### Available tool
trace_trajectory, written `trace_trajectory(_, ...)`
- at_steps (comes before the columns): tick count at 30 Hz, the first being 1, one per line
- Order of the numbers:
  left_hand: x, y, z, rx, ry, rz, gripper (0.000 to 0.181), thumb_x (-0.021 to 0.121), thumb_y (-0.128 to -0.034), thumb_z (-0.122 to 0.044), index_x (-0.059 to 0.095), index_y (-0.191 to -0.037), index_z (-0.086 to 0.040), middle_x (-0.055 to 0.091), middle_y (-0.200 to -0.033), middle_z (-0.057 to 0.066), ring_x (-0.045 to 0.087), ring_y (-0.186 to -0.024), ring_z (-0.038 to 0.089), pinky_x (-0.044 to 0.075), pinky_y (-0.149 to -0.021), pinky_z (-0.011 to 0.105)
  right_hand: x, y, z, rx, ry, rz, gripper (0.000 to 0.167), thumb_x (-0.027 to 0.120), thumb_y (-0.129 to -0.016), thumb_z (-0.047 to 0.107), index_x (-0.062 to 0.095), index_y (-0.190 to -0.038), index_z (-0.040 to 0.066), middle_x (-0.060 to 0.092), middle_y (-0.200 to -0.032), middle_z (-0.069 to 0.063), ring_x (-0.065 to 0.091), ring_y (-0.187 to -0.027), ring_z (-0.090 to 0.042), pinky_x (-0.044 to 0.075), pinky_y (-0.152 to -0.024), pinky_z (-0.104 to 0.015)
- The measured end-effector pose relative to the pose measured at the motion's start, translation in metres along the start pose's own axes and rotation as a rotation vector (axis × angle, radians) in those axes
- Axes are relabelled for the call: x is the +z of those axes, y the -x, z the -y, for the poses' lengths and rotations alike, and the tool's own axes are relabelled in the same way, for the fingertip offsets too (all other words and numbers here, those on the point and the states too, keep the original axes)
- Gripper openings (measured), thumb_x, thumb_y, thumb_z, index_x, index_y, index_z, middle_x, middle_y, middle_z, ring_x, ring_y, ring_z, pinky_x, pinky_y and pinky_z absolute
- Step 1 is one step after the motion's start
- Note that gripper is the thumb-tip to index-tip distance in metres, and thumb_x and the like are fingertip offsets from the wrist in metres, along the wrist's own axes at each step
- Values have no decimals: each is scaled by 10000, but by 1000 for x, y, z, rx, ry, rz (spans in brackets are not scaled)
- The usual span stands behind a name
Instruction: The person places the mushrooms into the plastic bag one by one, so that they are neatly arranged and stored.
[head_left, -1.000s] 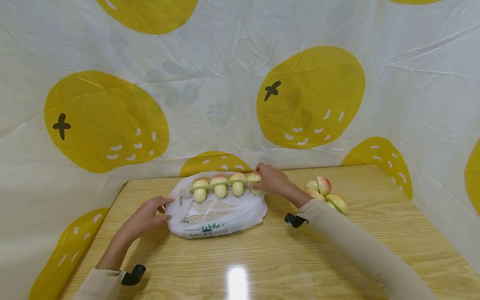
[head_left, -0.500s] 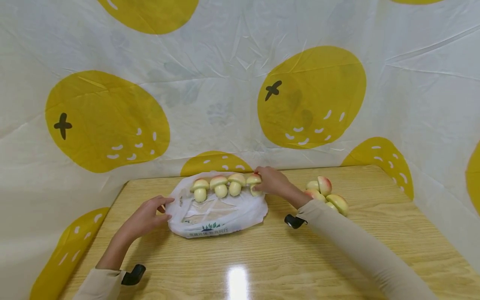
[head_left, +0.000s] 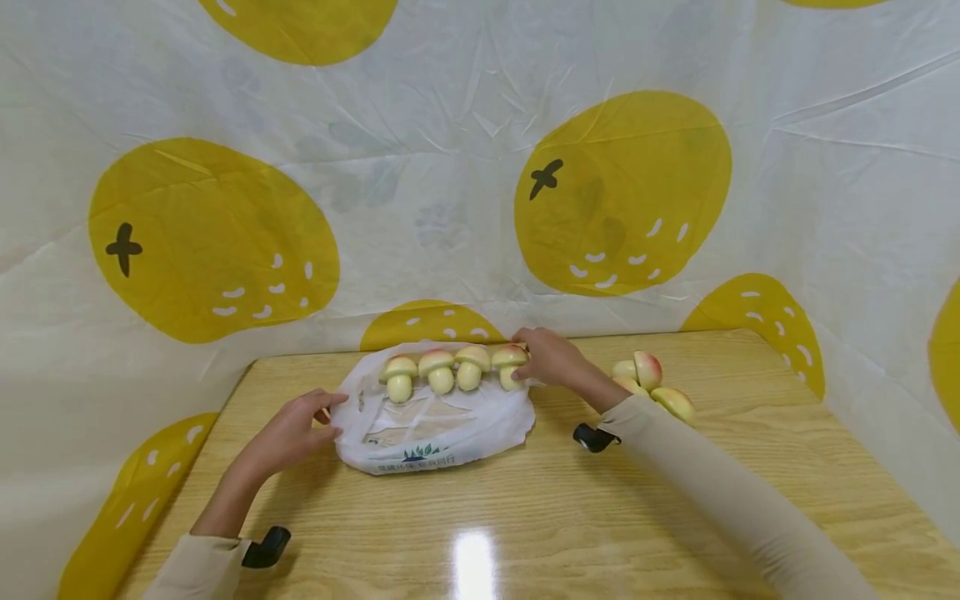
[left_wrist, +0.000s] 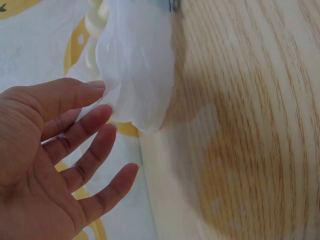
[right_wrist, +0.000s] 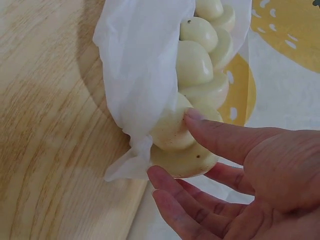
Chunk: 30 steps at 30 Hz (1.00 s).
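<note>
A white plastic bag with green print lies on the table, its mouth spread. Along its far side stand several mushroom-shaped pieces, pale yellow with reddish caps, in a row. My left hand holds the bag's left edge between thumb and fingers; the other fingers spread loosely in the left wrist view. My right hand grips the rightmost mushroom piece, thumb against the stem and fingers at the cap. In the right wrist view, a fold of the bag partly covers this mushroom piece.
More mushroom pieces lie in a cluster to the right, partly hidden behind the right sleeve. A wood-grain table carries everything. Behind it hangs a white curtain printed with yellow fruit.
The third mushroom piece has shifted slightly left, towards the second. The rightmost piece has turned so its stem shows, and my right hand has drawn slightly right. My left hand stays put.
</note>
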<state>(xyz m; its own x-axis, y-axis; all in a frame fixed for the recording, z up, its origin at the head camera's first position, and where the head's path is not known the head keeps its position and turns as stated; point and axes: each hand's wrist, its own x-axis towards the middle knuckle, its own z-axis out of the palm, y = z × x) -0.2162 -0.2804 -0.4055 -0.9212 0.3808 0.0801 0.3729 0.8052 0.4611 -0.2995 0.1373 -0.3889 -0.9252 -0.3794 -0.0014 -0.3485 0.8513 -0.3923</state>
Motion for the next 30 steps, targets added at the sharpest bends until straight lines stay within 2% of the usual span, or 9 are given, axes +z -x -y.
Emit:
trace_trajectory(11, -1, 1, -1, -5, 14, 12, 456, 748, -884, -53, 628, -1302, 86, 664, -1077, 94, 614, -918, 213, 545, -809, 420, -10, 9, -4, 13, -37, 21, 607, 806, -882, 283, 584, -1380, 16, 653, -1255, -175, 618, -1132, -336, 514, -910, -479)
trace_trajectory(21, -1, 1, -2, -4, 16, 10, 458, 746, -882, -44, 625, -1302, 90, 662, -1068, 91, 618, -919, 221, 545, -804, 425, -28, 24, -22, -60, -32, -28, 494, 811, -873, 250, 647, -1246, -30, 700, -1137, -232, 654, -1064, -381, 519, -907, -489)
trace_trajectory(30, -1, 1, -2, -3, 12, 10, 460, 750, -879, -44, 627, -1302, 88, 658, -1060, 86, 616, -920, 221, 546, -799, 413, -40, 37, -36, -31, -72, -37, 475, 795, -886, 243, 643, -1256, -14, 691, -1169, -231, 638, -1109, -405, 508, -922, -513)
